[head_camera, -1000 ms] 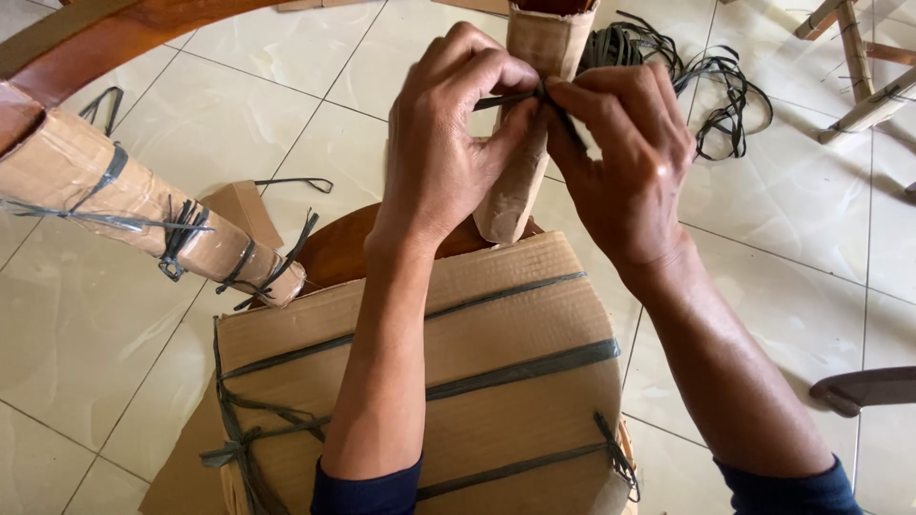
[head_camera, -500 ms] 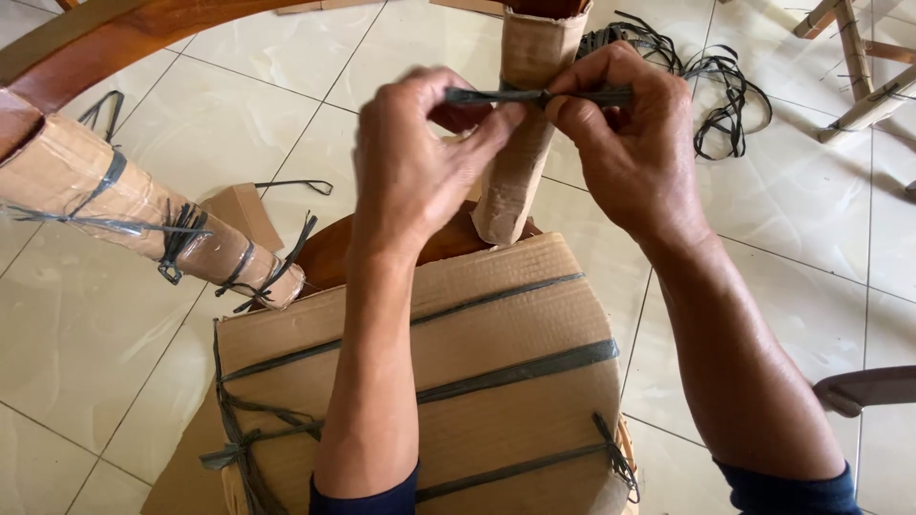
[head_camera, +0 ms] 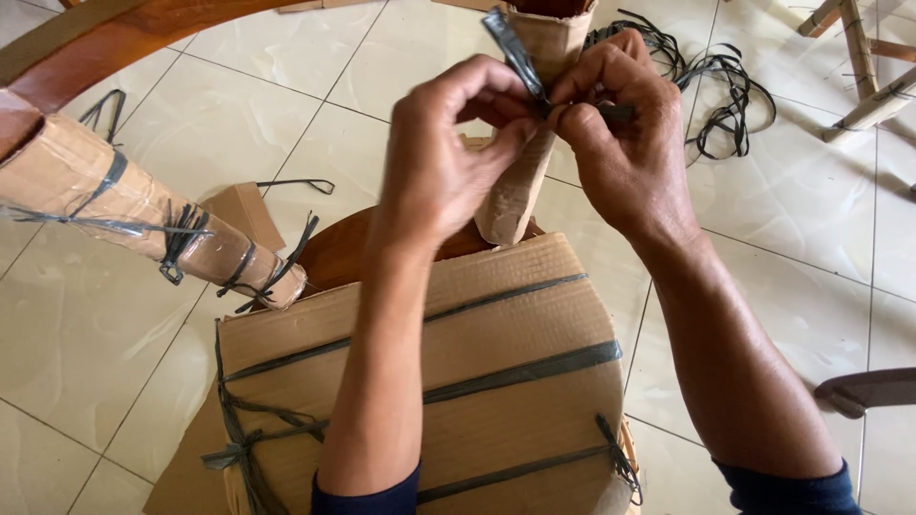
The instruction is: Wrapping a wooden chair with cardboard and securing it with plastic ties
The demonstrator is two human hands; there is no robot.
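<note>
My left hand (head_camera: 448,162) and my right hand (head_camera: 625,143) meet at a cardboard-wrapped chair leg (head_camera: 520,191) that points up at top centre. Both pinch a dark grey plastic strap (head_camera: 510,48) wound round the leg; one loose end sticks up and to the left above my left fingers. Below my forearms lies the cardboard-covered chair seat (head_camera: 496,324), bound by several dark straps knotted at its left and right edges. A second wrapped leg (head_camera: 124,205), tied with straps and clear tape, lies slanting at the left.
A tangled pile of loose dark straps (head_camera: 716,86) lies on the pale tiled floor at top right. A bamboo frame (head_camera: 859,67) stands in the far right corner. A curved brown wooden rail (head_camera: 114,33) crosses top left. Cardboard scraps (head_camera: 248,210) lie by the left leg.
The strap was stretched level between my hands half a second ago; now my hands have closed together at the leg and one strap end points up and left.
</note>
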